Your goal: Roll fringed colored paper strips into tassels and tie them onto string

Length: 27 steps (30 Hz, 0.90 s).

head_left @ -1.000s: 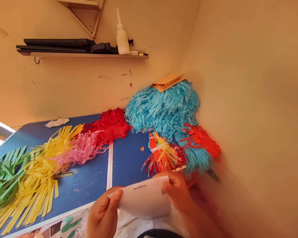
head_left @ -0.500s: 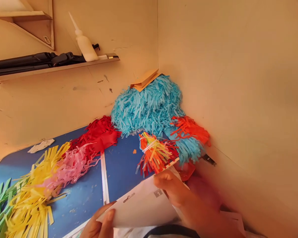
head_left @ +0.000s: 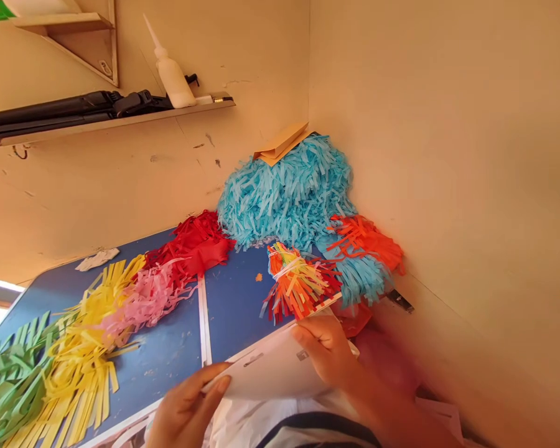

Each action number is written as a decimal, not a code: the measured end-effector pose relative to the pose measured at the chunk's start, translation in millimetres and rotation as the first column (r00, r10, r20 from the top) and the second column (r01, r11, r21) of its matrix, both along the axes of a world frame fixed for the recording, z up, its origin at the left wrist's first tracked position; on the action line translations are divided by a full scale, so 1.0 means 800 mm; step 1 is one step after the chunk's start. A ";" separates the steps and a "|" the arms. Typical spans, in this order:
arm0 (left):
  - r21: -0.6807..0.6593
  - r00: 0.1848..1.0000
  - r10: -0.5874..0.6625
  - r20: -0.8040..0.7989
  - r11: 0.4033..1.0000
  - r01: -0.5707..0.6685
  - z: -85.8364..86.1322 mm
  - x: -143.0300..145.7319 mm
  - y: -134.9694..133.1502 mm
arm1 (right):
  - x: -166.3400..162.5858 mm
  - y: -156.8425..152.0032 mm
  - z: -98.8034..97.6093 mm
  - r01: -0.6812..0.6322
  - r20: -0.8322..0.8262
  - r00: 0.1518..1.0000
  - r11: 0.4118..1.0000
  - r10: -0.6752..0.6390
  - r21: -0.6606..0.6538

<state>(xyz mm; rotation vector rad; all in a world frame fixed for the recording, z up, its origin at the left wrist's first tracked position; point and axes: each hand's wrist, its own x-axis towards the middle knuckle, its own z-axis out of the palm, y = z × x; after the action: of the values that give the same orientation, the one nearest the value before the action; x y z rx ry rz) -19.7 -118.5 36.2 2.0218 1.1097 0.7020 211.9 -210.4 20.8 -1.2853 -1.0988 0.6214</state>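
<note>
One white sheet (head_left: 270, 376) spans between the left hand (head_left: 186, 404) and right hand (head_left: 325, 350), each pinching an end. Its dim lower part seems bowed; a multicoloured tassel (head_left: 298, 286) lies beyond the right hand.

The white sheet (head_left: 270, 376) is slightly curved and slanting, its right end higher, held between the left hand (head_left: 186, 404) and right hand (head_left: 325, 348); it bears a small dark square (head_left: 302, 355).

There are two hands (head_left: 183, 403) (head_left: 329, 351), one held paper (head_left: 270, 374) and two shelves (head_left: 70, 23) (head_left: 140, 117).
</note>
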 end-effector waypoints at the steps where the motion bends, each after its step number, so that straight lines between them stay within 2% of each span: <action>1: 0.031 0.996 -0.076 -0.050 0.997 0.077 0.014 0.002 0.005 | -0.001 0.000 0.002 0.001 0.043 0.999 1.000 -0.001 0.004; 4: 0.101 0.950 -0.262 -0.171 0.954 0.281 0.046 0.013 0.016 | -0.007 0.002 0.005 -0.031 0.097 0.995 0.999 0.029 0.015; 7: 0.053 0.897 -0.375 -0.234 0.916 0.397 0.056 0.029 0.024 | -0.011 0.008 0.000 -0.030 0.066 0.997 1.000 0.030 0.002; 9: 0.073 0.886 -0.389 -0.251 0.905 0.418 0.049 0.037 0.027 | -0.011 0.010 -0.006 -0.020 0.030 0.999 0.999 0.021 -0.031; 13: 0.336 0.926 -0.290 -0.241 0.870 0.360 0.018 0.038 0.028 | -0.007 0.010 -0.016 -0.028 0.048 0.998 0.995 0.033 -0.091; 15: 0.361 0.925 -0.308 -0.221 0.856 0.371 0.010 0.036 0.030 | -0.005 0.009 -0.017 -0.019 0.077 0.997 0.995 0.026 -0.099; 17: 0.230 0.896 -0.370 -0.246 0.875 0.425 0.015 0.036 0.032 | -0.005 0.009 -0.017 -0.018 0.105 0.994 0.995 0.028 -0.100; 19: 0.036 0.854 -0.424 -0.303 0.890 0.455 0.029 0.038 0.037 | -0.006 0.011 -0.016 -0.039 0.141 0.988 0.994 0.054 -0.107; 22: -0.176 0.778 -0.509 -0.369 0.860 0.479 0.051 0.041 0.046 | -0.010 0.014 -0.016 -0.099 0.160 0.980 0.988 0.118 -0.122; 25: -0.255 0.728 -0.555 -0.403 0.832 0.493 0.058 0.040 0.052 | -0.015 0.018 -0.017 -0.134 0.125 0.980 0.980 0.153 -0.147; 27: -0.238 0.733 -0.544 -0.408 0.839 0.489 0.053 0.038 0.053 | -0.019 0.019 -0.018 -0.134 0.105 0.982 0.976 0.154 -0.172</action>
<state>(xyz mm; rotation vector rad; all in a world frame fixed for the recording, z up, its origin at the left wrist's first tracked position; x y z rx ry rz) 10.5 -75.9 78.8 2.3077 0.7300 -0.1465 196.9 -194.9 6.4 -1.4068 -1.2678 0.7657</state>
